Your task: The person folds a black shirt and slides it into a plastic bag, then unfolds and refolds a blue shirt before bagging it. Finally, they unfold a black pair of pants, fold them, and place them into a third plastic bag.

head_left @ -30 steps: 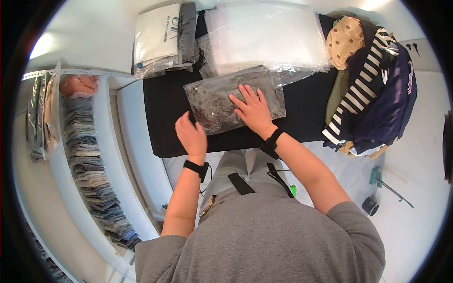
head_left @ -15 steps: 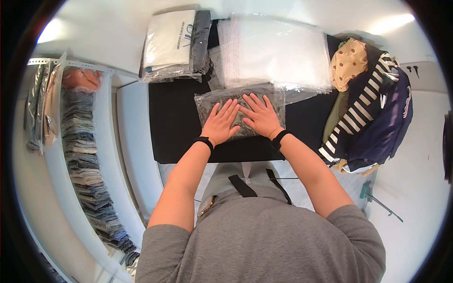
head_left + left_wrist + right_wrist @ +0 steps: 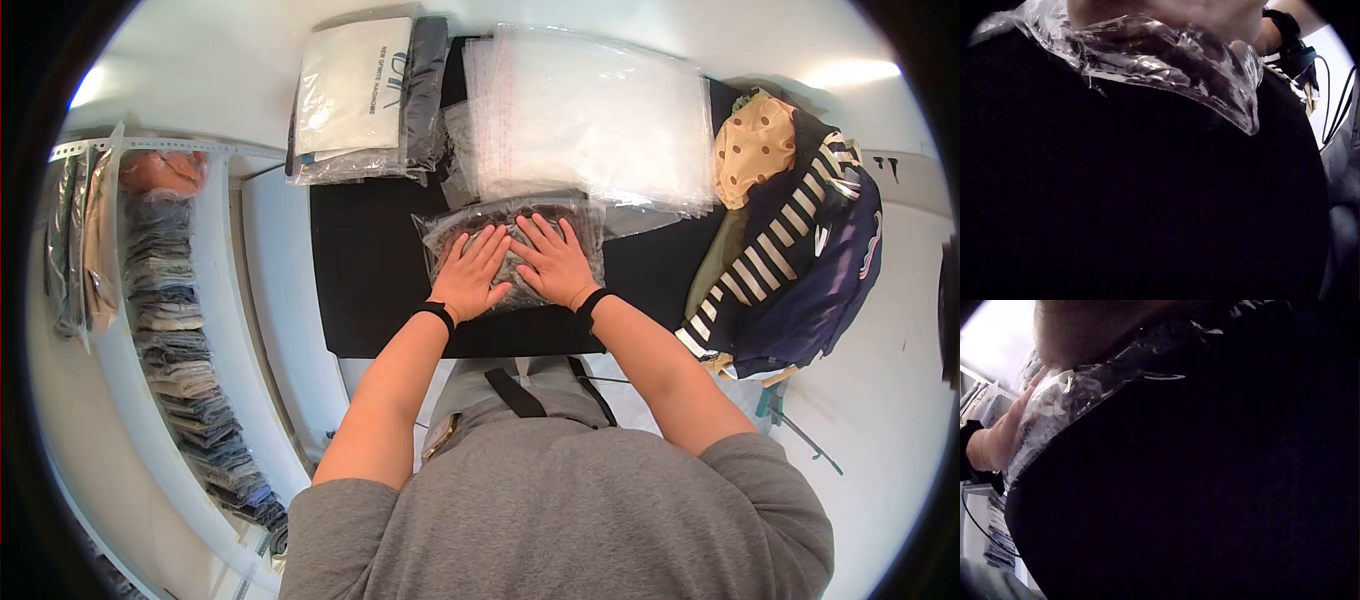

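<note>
A clear plastic bag (image 3: 490,214) with dark grey folded cloth inside lies on the black-covered table, near its front edge. Flat on the bag's left half rests my left hand (image 3: 470,275), fingers straight and thumb spread. My right hand (image 3: 556,264) presses on the right half, its fingers pointing forward and its fingertips close to the left hand's. In the left wrist view, the crinkled edge of the bag (image 3: 1166,78) sticks out under the hand. The right wrist view shows the bag's shiny side (image 3: 1047,415) bulging beneath both hands.
Behind the bag lies a stack of clear plastic bags (image 3: 600,120). Bagged garments, a white one (image 3: 350,90) on top, sit back left. A clothes pile with a striped piece (image 3: 765,245) is at the right. Shelves hold stacked bagged clothes (image 3: 180,330) at far left.
My left hand, raised off the bag's left side a second ago, has come down onto it beside the right hand. The bag looks narrower than before. Since half a second ago little differs.
</note>
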Motion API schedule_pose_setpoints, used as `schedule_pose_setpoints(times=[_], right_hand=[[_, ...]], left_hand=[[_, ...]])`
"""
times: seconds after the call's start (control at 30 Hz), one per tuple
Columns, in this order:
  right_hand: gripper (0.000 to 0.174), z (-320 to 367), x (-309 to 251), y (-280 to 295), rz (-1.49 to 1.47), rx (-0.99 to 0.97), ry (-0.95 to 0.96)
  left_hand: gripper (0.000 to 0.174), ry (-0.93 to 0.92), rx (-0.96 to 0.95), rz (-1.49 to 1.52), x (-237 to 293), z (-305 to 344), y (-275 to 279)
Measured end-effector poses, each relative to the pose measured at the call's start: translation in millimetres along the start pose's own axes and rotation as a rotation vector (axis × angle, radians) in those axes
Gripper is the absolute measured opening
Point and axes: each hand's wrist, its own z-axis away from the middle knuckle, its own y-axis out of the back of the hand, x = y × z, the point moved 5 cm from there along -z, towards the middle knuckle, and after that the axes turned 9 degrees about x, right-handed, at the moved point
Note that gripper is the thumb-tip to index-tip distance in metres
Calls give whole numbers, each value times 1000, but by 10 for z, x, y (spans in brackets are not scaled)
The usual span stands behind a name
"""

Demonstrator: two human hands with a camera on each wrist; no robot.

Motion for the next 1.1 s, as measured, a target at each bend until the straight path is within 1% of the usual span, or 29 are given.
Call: schedule_pose_setpoints(times=[0.27, 0.47, 0.57, 0.63, 0.67, 0.7, 0.77, 0.8, 0.83, 0.9, 1.1], right_hand=[[46, -49, 29, -24, -30, -41, -5], [45, -52, 42, -43, -15, -55, 1], [47, 3, 39, -67, -17, -56, 19], [50, -16, 73, -67, -42, -54, 32], [55, -33, 85, -60, -35, -63, 46], [55, -82, 86, 32, -24, -46, 62], [58, -68, 67, 164, 68, -55, 39], [62, -67, 73, 230, 132, -40, 21], [62, -71, 90, 235, 134, -38, 23], [63, -71, 126, 227, 139, -32, 53], [61, -96, 216, 88, 52, -54, 21]], left_hand=[[73, 4, -10, 40, -22, -35, -15], [73, 3, 4, 7, -13, -40, -17], [70, -1, -10, -22, -8, -36, 3], [69, 10, 40, 11, 22, -30, 44], [68, 42, 11, 25, 38, -37, 47], [67, 72, -10, 34, 22, -88, 41], [66, 97, 22, 3, 40, -131, 14], [65, 65, 87, -59, 80, -136, 44], [64, 32, 147, -119, 109, -140, 65], [63, 57, 122, -95, 77, -148, 48], [64, 86, 76, -17, 16, -170, 12]])
